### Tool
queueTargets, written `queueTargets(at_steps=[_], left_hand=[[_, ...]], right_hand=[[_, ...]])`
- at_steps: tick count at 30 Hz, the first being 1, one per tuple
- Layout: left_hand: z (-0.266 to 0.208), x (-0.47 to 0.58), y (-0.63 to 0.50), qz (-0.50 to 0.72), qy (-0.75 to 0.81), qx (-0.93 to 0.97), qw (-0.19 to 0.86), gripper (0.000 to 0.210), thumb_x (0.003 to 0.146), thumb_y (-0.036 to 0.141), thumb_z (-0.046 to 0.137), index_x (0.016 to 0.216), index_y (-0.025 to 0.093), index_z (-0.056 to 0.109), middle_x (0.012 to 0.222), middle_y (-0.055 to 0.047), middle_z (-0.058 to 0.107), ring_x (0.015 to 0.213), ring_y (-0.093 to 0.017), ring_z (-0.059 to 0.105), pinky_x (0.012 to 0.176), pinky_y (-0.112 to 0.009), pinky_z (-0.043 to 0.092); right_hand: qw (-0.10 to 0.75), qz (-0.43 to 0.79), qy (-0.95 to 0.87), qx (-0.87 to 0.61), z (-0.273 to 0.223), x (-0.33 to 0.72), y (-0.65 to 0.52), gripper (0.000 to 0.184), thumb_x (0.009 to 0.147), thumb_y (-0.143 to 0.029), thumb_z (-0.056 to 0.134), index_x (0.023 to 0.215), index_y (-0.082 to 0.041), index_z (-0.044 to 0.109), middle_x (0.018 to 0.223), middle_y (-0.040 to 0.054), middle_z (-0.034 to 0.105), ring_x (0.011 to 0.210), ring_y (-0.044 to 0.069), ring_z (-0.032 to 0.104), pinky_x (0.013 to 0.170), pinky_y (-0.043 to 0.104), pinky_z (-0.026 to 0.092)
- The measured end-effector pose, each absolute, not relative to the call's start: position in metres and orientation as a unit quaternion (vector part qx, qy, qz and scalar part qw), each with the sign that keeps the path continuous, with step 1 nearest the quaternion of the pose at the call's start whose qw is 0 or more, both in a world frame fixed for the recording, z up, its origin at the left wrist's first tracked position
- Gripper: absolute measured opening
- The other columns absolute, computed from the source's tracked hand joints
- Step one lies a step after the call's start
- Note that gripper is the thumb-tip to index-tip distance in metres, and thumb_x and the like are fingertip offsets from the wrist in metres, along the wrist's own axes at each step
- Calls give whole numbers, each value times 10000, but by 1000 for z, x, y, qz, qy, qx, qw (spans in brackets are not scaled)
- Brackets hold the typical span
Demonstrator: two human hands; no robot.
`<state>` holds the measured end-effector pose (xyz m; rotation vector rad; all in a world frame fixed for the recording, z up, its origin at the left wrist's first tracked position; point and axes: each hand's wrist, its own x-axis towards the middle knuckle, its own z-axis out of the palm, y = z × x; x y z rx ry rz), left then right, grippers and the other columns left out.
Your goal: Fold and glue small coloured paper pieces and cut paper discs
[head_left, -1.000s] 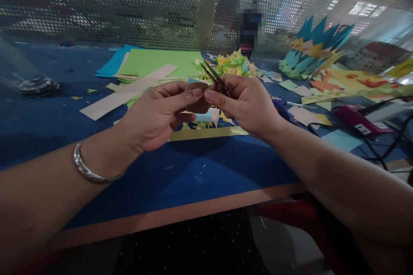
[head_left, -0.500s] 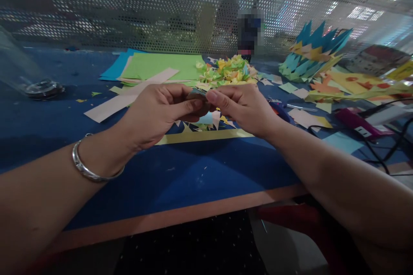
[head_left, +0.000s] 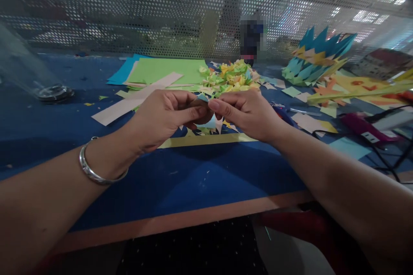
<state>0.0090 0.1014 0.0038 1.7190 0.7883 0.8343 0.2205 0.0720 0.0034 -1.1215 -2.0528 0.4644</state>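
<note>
Between my two hands, above the table, is a small light blue piece of paper [head_left: 203, 97]; most of it is hidden by fingers. My left hand [head_left: 176, 116] pinches it from the left with thumb and fingers. From the right, my right hand [head_left: 243, 111] grips its other side, thumb on top. Under the hands lie paper scraps [head_left: 208, 123] and a yellow paper strip [head_left: 206, 140]. Just beyond them sits a heap of small folded paper flowers [head_left: 234, 75] in yellow, green and orange.
Green paper sheets [head_left: 167, 68] and a pale pink strip [head_left: 138, 98] lie at the back left. A blue and yellow paper crown [head_left: 319, 58] stands at the right, with a purple power strip [head_left: 368, 128] and black cables nearer. A perforated metal screen [head_left: 129, 13] borders the table's far side.
The light blue paper shows more plainly between the fingers, where it was seen nearly edge-on. Both hands keep their pinch. The whole view has shifted slightly.
</note>
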Motion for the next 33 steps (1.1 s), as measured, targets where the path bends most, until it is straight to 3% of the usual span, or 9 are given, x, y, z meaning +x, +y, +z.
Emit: queueTargets(at_steps=[10, 21, 33], left_hand=[[4, 8, 102, 338, 338, 679, 557, 216, 819, 405, 786, 840, 190, 766, 861, -51, 747, 740, -145, 649, 574, -231, 457], [6, 6, 105, 343, 348, 718, 496, 213, 779, 399, 810, 871, 207, 795, 833, -57, 752, 706, -166, 645, 556, -253, 465], [7, 4, 104, 345, 340, 729, 485, 192, 796, 387, 792, 873, 211, 791, 819, -46, 742, 704, -159, 639, 569, -249, 465]], right_hand=[[384, 254, -782, -421, 4, 220, 71, 603, 933, -691, 533, 645, -164, 593, 524, -48, 419, 520, 82, 396, 489, 243, 282], [365, 234, -798, -419, 9, 223, 70, 589, 932, -656, 570, 637, -151, 642, 537, -34, 478, 514, 79, 436, 497, 242, 306], [398, 384, -733, -397, 2, 221, 72, 568, 905, -666, 608, 633, -168, 582, 472, -77, 351, 449, 66, 346, 447, 239, 240]])
